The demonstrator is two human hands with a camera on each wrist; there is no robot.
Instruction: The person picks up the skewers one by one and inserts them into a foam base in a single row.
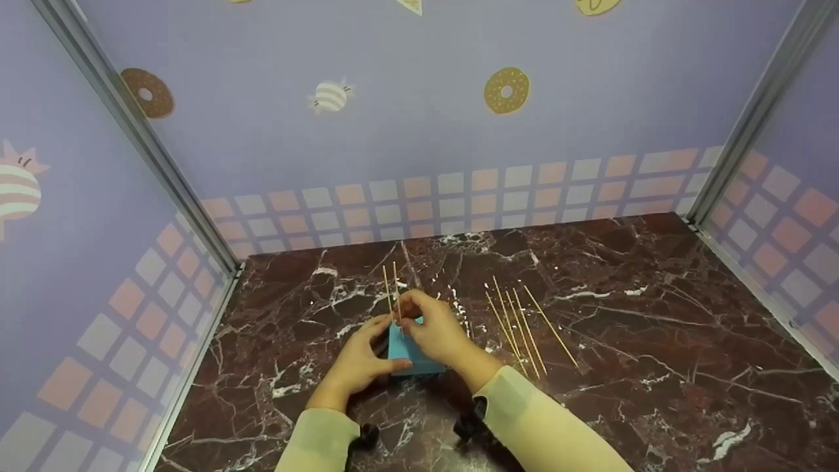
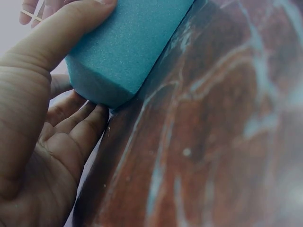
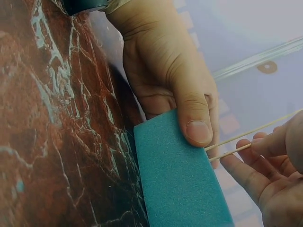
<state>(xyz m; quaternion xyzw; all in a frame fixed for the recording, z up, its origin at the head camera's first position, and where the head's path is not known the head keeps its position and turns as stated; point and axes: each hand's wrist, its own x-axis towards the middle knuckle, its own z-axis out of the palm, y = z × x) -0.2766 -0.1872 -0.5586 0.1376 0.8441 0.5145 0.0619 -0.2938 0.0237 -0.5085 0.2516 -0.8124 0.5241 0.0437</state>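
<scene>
A light-blue foam block (image 1: pixel 403 351) rests on the table in front of me. My left hand (image 1: pixel 357 357) holds it from the left side, the thumb on its upper face and the fingers round its edge; the left wrist view shows the same block (image 2: pixel 128 42) in that grip. One thin wooden stick (image 1: pixel 387 288) stands up from the far part of the block. Beside it, my right hand (image 1: pixel 436 328) pinches a second stick (image 3: pixel 232 152) between thumb and fingers, its lower end at the block's face. Whether that end has entered the foam I cannot tell.
Several loose wooden sticks (image 1: pixel 550 326) lie on the dark marbled table (image 1: pixel 655 347) to the right of the block. Small white crumbs (image 1: pixel 457 303) are scattered behind the right hand. Patterned panels (image 1: pixel 419 124) enclose the back and both sides.
</scene>
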